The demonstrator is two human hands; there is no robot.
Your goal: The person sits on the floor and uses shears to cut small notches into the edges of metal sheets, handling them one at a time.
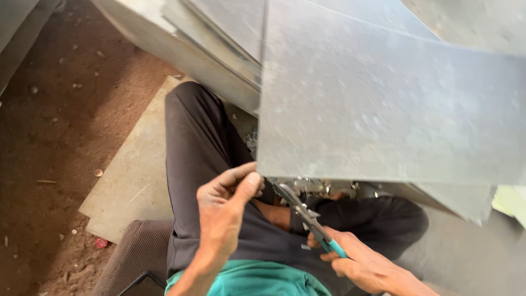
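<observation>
Left hand (227, 205) pinches lower-left corner of big grey metal sheet (383, 98), thumb on top, fingers curled under edge. Right hand (364, 263) wrapped tight round blue handles of tin snips (307, 214), blades at sheet's bottom edge nr left hand. Sheet tilted over lap, dark trousers (203, 142) below. More sheets (219, 38) stacked behind. Board (131, 175) on dirt floor (60, 126). No containers visible.

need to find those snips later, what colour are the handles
Blue-teal grips on the snips, held in the right hand; the head view shows them.
</observation>
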